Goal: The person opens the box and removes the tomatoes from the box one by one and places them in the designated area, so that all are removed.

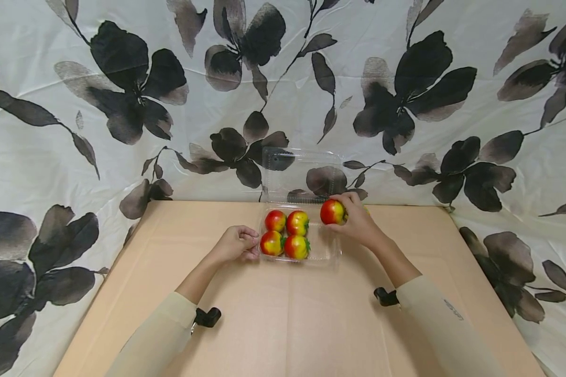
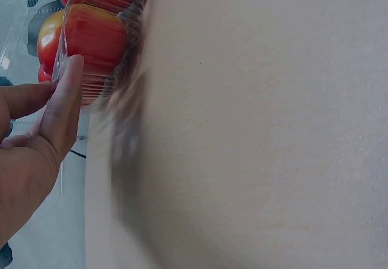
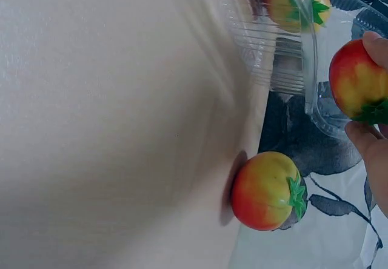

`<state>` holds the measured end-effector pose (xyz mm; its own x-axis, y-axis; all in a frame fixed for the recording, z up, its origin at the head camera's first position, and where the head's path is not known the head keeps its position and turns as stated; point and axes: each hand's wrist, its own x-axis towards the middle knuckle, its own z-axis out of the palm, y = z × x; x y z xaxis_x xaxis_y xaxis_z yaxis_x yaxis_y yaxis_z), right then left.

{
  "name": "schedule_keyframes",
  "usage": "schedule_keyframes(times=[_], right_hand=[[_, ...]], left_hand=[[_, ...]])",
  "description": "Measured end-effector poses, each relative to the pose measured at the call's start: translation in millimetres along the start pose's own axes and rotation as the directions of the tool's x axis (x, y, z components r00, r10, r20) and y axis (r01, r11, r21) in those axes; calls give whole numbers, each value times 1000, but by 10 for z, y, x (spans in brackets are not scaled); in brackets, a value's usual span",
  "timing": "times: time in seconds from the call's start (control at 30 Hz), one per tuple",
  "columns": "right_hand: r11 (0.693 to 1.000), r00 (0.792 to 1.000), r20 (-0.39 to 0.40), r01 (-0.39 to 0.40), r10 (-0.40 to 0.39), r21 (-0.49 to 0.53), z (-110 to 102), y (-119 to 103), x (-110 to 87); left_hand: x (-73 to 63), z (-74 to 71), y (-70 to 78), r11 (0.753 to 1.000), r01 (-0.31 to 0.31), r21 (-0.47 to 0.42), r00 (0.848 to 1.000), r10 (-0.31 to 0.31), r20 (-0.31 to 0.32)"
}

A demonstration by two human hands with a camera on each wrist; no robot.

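In the head view a clear plastic clamshell container [image 1: 322, 247] lies on the board with several red-and-yellow tomatoes in its left part, one of them a tomato [image 1: 297, 247] at the front. My left hand [image 1: 238, 243] pinches the container's left rim between thumb and finger, as the left wrist view shows. Over the container's right back corner, my right hand [image 1: 357, 222] grips another tomato [image 1: 332, 212] by its sides. Its green leafy top faces the palm in the right wrist view. One more tomato [image 3: 267, 191] sits on the board beside the container, mostly hidden behind the right hand in the head view.
The container's hinged lid [image 1: 302, 173] stands raised at the back, against a white cloth [image 1: 320, 115] with dark flowers. The tan board [image 1: 287, 319] has its back edge just behind the container. A black wrist mount [image 1: 208, 317] sits at the left sleeve.
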<state>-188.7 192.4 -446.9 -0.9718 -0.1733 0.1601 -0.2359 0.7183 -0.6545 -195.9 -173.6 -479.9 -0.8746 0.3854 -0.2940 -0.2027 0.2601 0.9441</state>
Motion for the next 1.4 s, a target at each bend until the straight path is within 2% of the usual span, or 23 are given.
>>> schedule_keyframes(times=[0.4, 0.73, 1.13, 1.4], right_hand=[[1000, 1000, -26, 8, -8, 26, -94, 10, -48], [998, 995, -103, 25, -18, 63, -232, 88, -107], [985, 983, -139, -96, 116, 142, -416, 245, -201], [992, 980, -167, -96, 107, 76, -578, 413, -291]], left_hand=[[5, -14, 24, 1000, -3, 15, 1000, 3, -2], [-13, -10, 33, 1000, 4, 25, 1000, -4, -13], [-5, -37, 18, 1000, 11, 19, 1000, -11, -13], [-13, -10, 28, 1000, 22, 6, 1000, -22, -10]])
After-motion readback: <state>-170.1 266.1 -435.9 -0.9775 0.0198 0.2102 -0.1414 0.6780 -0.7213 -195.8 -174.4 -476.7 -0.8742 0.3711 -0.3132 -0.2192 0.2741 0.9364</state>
